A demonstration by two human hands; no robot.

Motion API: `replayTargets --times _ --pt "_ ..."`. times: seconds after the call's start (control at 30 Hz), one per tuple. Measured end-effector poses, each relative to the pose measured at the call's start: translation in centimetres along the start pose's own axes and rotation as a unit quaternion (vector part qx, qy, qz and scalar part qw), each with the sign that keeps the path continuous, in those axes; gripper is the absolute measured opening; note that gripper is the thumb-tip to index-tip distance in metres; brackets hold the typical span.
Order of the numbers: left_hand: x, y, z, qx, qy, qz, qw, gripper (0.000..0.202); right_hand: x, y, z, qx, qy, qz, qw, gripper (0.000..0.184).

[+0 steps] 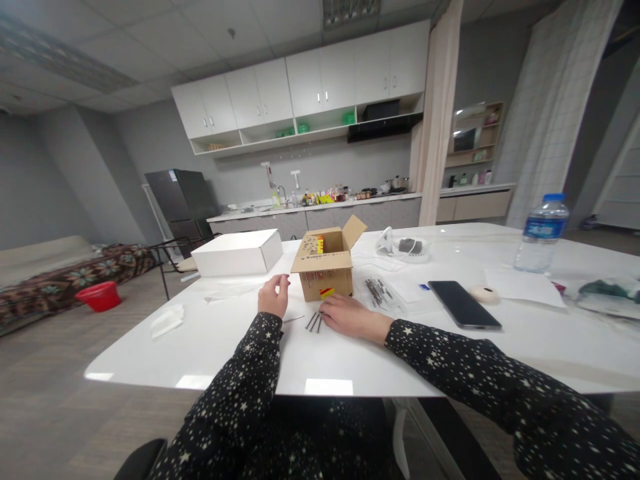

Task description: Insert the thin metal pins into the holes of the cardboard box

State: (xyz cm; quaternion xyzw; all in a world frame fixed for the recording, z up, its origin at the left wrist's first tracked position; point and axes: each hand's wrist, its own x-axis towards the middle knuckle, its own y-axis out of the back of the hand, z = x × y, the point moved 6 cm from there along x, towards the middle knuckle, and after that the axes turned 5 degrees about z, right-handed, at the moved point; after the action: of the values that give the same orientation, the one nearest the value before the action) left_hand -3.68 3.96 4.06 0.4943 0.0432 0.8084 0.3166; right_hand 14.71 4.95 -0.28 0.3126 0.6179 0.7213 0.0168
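Observation:
A small cardboard box [327, 283] with raised flaps and a red-and-yellow label stands upright on the white table. My left hand [273, 297] is just left of its near corner, thumb and fingers closed together; anything in them is too small to make out. My right hand [350, 315] lies palm down in front of the box, fingers stretched toward several dark screws [314, 323]. Its fingertips are at the heads of the screws, which lie side by side. A thin stick-like piece [294, 318] lies between my hands. Right of the box, a clear plastic bag [383, 295] contains more metal pieces.
Behind my left hand stands a white box [240, 252]. White crumpled tissue [167, 321] lies at the left. To the right are a black phone [463, 303], a round pale case [484, 295], a paper sheet [523, 287], a water bottle [541, 233] and a white corded device [403, 247].

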Motion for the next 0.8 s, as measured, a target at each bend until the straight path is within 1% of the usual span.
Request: replayTargets --times 0.07,0.13,0.23,0.27,0.33,0.43,0.6,0.7,0.8 --pt "-0.3 -0.7 -0.5 0.042 0.007 -0.052 0.998 0.026 0.0 0.1 0.0 0.002 -0.001 0.002 1.0 0.024" --pt "-0.8 -1.6 -0.6 0.098 -0.004 -0.122 0.988 0.023 -0.1 0.2 0.0 0.006 -0.003 0.006 1.0 0.024" --pt "-2.1 -2.9 -0.4 0.179 -0.022 -0.234 0.955 0.022 0.0 0.0 -0.2 0.007 -0.003 0.007 1.0 0.024" --pt "-2.5 -3.2 -0.3 0.197 -0.027 -0.261 0.945 0.022 0.0 -0.1 -0.3 0.007 -0.003 0.006 1.0 0.024" --pt "-3.4 -3.6 -0.1 0.22 -0.038 -0.294 0.929 0.024 0.1 -0.4 -0.4 0.008 -0.005 0.006 1.0 0.024" --pt "-4.2 -3.8 0.3 0.229 -0.053 -0.309 0.922 0.024 0.2 -0.8 -0.5 0.004 -0.003 0.008 1.0 0.024" --pt "-4.6 -3.7 1.1 0.226 -0.057 -0.306 0.923 0.024 0.2 -0.6 -0.7 -0.014 0.007 0.014 1.0 0.022" --pt "-4.6 -3.6 1.1 0.225 -0.048 -0.305 0.924 0.026 0.1 -0.4 -0.7 -0.016 0.008 0.017 1.0 0.022" --pt "-4.6 -3.6 0.8 0.213 -0.027 -0.316 0.924 0.025 0.1 -0.4 -0.7 -0.008 0.006 0.016 1.0 0.021"
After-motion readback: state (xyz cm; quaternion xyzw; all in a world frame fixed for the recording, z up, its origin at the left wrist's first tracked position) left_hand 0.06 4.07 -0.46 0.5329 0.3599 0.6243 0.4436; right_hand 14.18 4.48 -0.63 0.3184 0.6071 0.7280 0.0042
